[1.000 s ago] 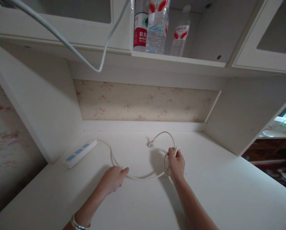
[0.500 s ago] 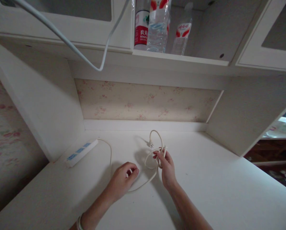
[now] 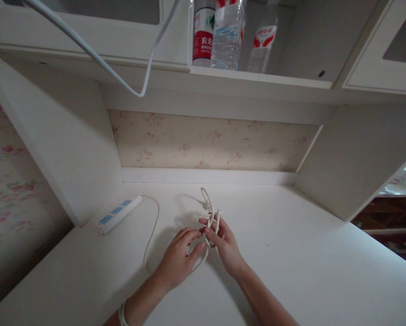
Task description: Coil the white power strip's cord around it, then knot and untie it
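My right hand [image 3: 225, 244] is closed around a small coiled bundle of the white power cord [image 3: 212, 225]. A loop of it stands up above the fingers, and the plug [image 3: 209, 208] with its metal prongs hangs just behind them. Close by on the left, my left hand [image 3: 181, 258] has its thumb and fingers apart, fingertips almost at the bundle; whether they touch the cord is hard to see. From the bundle the cord dips behind the left hand, then curves back to a white power strip [image 3: 119, 215] with blue socket faces lying at the desk's left.
The white desk [image 3: 284, 271] ends at a low back ledge [image 3: 206, 175] and side panels. Overhead, a shelf holds a red-labelled bottle [image 3: 203, 40] and clear plastic bottles [image 3: 226, 47]. A pale bent tube [image 3: 118, 77] hangs across the upper left.
Both hands have come together, the right moving left with the bundle, the left moving slightly right and parting its fingers. The plug and upright loop shifted left. The view has moved slightly.
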A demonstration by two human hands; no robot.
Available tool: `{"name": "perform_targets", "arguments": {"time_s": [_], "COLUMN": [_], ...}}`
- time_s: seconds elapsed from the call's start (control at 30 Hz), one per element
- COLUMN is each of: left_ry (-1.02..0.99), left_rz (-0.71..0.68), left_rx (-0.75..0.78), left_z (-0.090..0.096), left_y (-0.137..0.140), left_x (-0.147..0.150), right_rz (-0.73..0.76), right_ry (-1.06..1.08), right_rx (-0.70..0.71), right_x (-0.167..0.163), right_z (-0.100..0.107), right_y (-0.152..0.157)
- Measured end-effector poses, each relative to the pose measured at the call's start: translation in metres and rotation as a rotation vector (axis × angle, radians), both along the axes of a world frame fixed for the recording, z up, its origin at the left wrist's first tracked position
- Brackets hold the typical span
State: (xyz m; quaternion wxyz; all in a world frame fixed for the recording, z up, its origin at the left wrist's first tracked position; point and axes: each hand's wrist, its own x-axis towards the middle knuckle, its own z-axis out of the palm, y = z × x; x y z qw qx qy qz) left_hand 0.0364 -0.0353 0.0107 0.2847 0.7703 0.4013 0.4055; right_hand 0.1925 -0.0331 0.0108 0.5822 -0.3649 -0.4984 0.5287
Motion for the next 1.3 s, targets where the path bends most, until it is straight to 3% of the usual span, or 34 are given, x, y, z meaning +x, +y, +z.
{"name": "perform_targets", "arguments": {"time_s": [0.17,0.37,0.6,0.9,1.07,1.2,1.3], "left_ry": [-0.015,-0.195,-0.329,-0.489,-0.455,-0.336,-0.154], "left_rz": [0.000,-0.066,-0.018,-0.059,-0.077,-0.148,-0.184], "left_rx": [-0.063,-0.240,-0.434,-0.522,-0.549,-0.591,-0.490], "left_z": [-0.001,-0.003,-0.020,-0.013,-0.013,-0.014,-0.015], "left_y": [-0.003,-0.001,0.008,0.010,0.009,0.005,0.000], "left_x": [0.007,0.012,0.013,0.008,0.007,0.010,0.014], "right_rz": [0.124,0.126,-0.102,-0.382,-0.424,-0.303,-0.254], "right_ry": [0.020,-0.043,-0.105,-0.012,-0.187,-0.109,-0.038], "right_rx": [-0.001,-0.017,0.069,-0.193,-0.177,-0.113,-0.136], "right_x": [-0.005,-0.005,-0.005,0.007,0.019,0.028,0.032], "right_z": [-0.001,-0.003,-0.008,-0.033,-0.031,-0.021,-0.014], "right_y": [-0.002,-0.003,0.005,0.028,0.029,0.027,0.026]}}
